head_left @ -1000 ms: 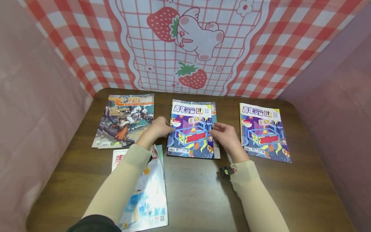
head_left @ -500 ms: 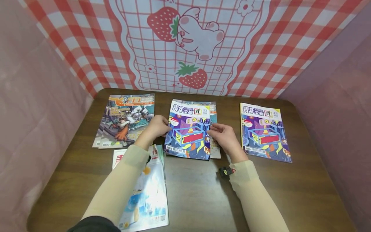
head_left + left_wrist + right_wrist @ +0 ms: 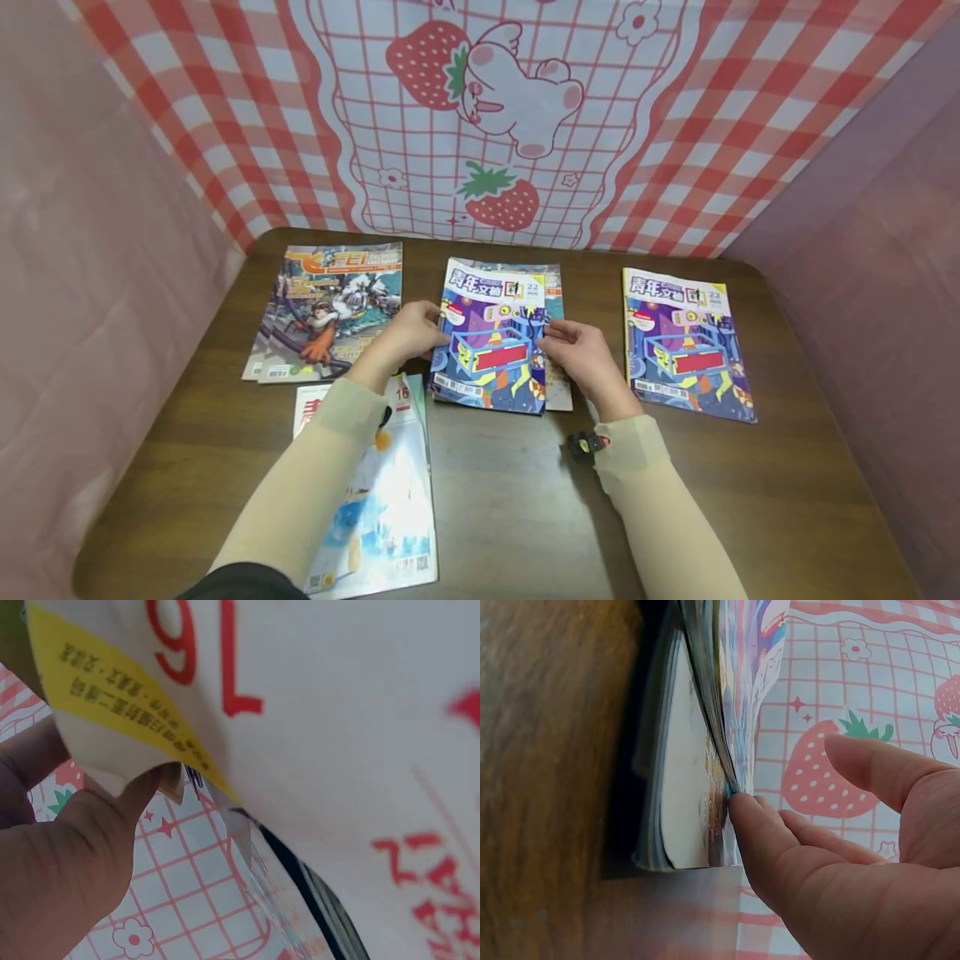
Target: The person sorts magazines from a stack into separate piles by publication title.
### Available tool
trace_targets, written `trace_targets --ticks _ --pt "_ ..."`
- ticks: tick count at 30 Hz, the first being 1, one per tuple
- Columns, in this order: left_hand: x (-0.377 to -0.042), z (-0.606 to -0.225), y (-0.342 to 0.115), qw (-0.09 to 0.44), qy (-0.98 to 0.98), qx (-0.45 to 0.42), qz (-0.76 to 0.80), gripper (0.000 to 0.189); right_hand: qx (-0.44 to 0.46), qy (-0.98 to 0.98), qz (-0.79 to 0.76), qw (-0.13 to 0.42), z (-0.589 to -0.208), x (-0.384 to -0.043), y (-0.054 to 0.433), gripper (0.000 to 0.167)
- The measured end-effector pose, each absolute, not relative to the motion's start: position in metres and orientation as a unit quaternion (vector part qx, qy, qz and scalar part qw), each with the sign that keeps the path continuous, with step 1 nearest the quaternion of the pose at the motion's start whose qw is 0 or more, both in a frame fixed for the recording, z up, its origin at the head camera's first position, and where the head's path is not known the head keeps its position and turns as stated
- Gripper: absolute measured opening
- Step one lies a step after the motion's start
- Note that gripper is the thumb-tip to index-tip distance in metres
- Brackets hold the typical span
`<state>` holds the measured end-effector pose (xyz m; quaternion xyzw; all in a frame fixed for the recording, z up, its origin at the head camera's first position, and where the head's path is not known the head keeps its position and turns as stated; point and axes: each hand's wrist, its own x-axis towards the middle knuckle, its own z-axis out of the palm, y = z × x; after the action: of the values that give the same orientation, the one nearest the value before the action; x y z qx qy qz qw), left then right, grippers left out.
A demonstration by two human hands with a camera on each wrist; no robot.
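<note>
In the head view, a purple magazine [image 3: 491, 350] lies at the middle of the table on top of a teal-covered magazine [image 3: 557, 383], whose right strip shows. My left hand [image 3: 408, 333] touches the left edge of the purple magazine. From the other side, my right hand [image 3: 583, 354] rests its fingertips at the purple one's right edge. The right wrist view shows those fingers [image 3: 769, 840] against the page edges, the thumb held apart. Seen from the left wrist, the curled corner of a white magazine [image 3: 322, 712] marked 16 partly covers the left hand [image 3: 67, 847].
A matching purple magazine [image 3: 686, 350] lies on the right of the brown table [image 3: 525, 500]. At the left are stacked comic-style magazines [image 3: 330, 308]. The white magazine [image 3: 397, 508] lies in front of them, partly under the left forearm. A checked strawberry cloth [image 3: 495, 125] hangs behind.
The top purple magazine has slid left between my hands, baring more of the teal one beneath. My right fingers have followed its edge slightly left. The view has shifted a little.
</note>
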<state>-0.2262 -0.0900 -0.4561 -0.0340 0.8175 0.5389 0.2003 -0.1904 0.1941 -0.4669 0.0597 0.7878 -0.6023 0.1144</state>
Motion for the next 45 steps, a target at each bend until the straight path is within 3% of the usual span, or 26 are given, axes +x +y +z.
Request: trace_targets --ticks 8,23,35,45 --pt "-0.225 -0.453 -0.086 0.183 0.823 -0.045 0.536 0.055 0.069 0.803 -0.581 0.117 -0.466 -0.191 0.195 0.059" --pt "-0.224 -0.449 -0.095 0.190 0.704 -0.081 0.680 0.058 0.051 0.791 -0.598 0.114 -0.466 -0.191 0.199 0.061" --pt "-0.216 -0.447 -0.090 0.203 0.632 -0.075 0.744 0.059 0.082 0.783 -0.599 0.146 -0.467 -0.191 0.211 0.076" --pt "-0.211 -0.451 -0.075 0.204 0.599 -0.092 0.769 0.064 0.095 0.718 -0.670 0.159 -0.463 -0.187 0.225 0.074"
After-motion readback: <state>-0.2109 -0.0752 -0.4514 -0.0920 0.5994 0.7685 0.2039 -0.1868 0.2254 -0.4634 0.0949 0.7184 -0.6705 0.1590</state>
